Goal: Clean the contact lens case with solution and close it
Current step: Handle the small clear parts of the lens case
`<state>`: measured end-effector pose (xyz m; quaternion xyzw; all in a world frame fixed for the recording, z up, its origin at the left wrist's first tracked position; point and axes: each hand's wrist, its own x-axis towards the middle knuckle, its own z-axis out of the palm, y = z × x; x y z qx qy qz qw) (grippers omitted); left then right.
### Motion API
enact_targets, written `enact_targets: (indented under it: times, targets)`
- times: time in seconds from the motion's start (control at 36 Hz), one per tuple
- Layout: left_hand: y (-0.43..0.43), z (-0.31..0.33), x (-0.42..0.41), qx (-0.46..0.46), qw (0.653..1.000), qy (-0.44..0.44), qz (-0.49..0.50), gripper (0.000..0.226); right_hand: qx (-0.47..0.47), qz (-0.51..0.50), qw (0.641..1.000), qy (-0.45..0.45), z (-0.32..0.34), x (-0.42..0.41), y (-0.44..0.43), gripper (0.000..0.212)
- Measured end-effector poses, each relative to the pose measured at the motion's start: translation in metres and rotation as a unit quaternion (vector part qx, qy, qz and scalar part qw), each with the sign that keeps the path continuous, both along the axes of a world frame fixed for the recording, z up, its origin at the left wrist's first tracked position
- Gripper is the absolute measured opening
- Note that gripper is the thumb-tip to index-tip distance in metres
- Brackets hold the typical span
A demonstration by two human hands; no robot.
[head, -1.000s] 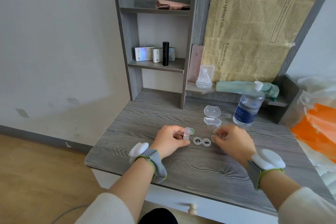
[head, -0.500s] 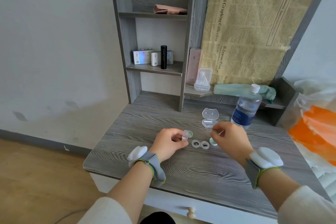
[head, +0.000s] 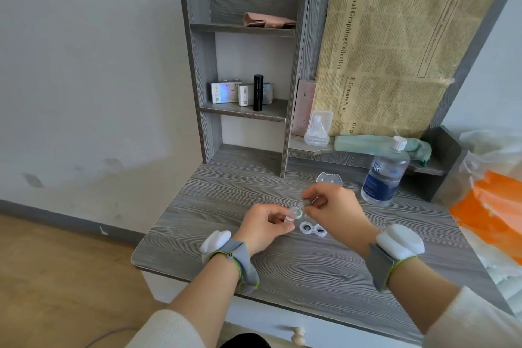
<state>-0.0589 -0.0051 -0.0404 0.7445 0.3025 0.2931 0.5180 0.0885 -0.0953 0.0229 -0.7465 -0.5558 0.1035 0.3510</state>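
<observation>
1. Table: grey wood-grain top carrying the things listed below; a shelf unit stands at its rear.
2. Contact lens case: clear two-well base, both wells uncovered, lying flat on the table between the two hands and just in front of them.
3. Left hand: fingers curled and closed around a small clear vial, held upright above the table just left of the case; a pale green cap sits at the vial's top, though whether it is attached cannot be told.
4. Right hand: raised above the table behind the case, thumb and forefinger pinched on a small grey-green object, too blurred to identify, held just above and right of the vial's top.
5. Solution bottle: clear with a dark blue label and white cap on, standing upright at the right rear of the table, well apart from the case.
6. Clear hinged box: open, lying on the table behind the right hand and partly hidden by it.
7. Wrist bands: each wrist carries a grey strap with a white module.
</observation>
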Motion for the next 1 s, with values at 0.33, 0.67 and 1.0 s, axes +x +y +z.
enact_targets:
  times: [0.33, 0.67, 1.0]
  targets:
    - [-0.002, 0.002, 0.001, -0.005, 1.000, 0.012, 0.007, 0.019, -0.008, 0.032, 0.999, 0.004, 0.001, -0.008, -0.003, 0.019]
    - [-0.007, 0.007, -0.001, 0.004, 1.000, 0.009, -0.002, 0.014, -0.043, 0.085, 0.992, -0.084, 0.011, -0.014, -0.004, 0.026]
    - [-0.004, 0.006, 0.000, 0.008, 1.000, 0.020, 0.010, 0.014, -0.078, 0.108, 0.983, -0.128, 0.013, -0.019, 0.002, 0.023]
